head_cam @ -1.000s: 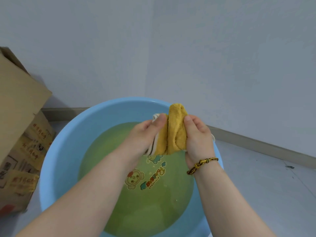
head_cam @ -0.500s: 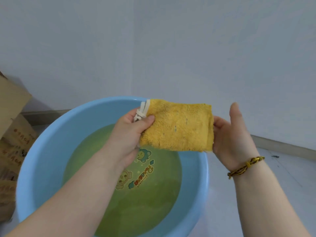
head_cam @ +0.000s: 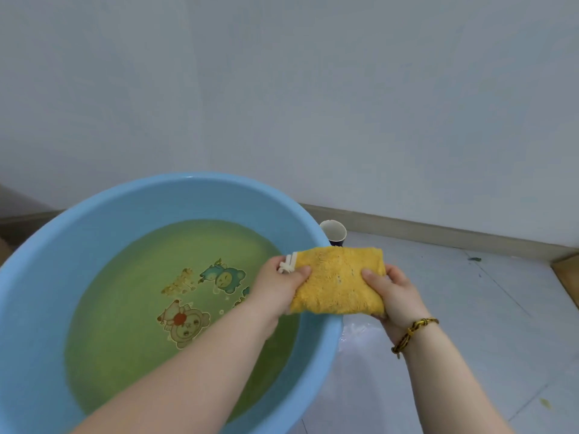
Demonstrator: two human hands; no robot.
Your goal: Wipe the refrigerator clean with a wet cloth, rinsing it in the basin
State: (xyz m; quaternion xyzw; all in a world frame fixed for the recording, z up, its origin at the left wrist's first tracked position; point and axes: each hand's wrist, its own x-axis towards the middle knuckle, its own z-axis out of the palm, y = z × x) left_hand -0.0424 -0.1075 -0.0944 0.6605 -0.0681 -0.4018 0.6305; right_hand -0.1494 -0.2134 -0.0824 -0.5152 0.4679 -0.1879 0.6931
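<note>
A folded yellow cloth (head_cam: 338, 280) with a white loop at its left corner is held flat above the right rim of a light blue basin (head_cam: 131, 198). My left hand (head_cam: 277, 286) pinches the cloth's left edge by the loop, thumb on top. My right hand (head_cam: 393, 296), with a braided bracelet on the wrist, grips the cloth's right edge, thumb on top. The basin holds greenish water over cartoon prints on its bottom. The refrigerator is out of view.
A small dark cup (head_cam: 333, 233) with a white inside stands on the floor just behind the cloth, by the basin's rim. A grey wall and its baseboard (head_cam: 438, 236) run close behind. Pale floor tiles (head_cam: 485, 324) spread to the right; a wet patch lies beside the basin.
The wrung, bunched cloth has been opened into a flat rectangle. Both hands carried it rightward to the basin's right rim, and my right hand closed on its edge. The view has shifted right.
</note>
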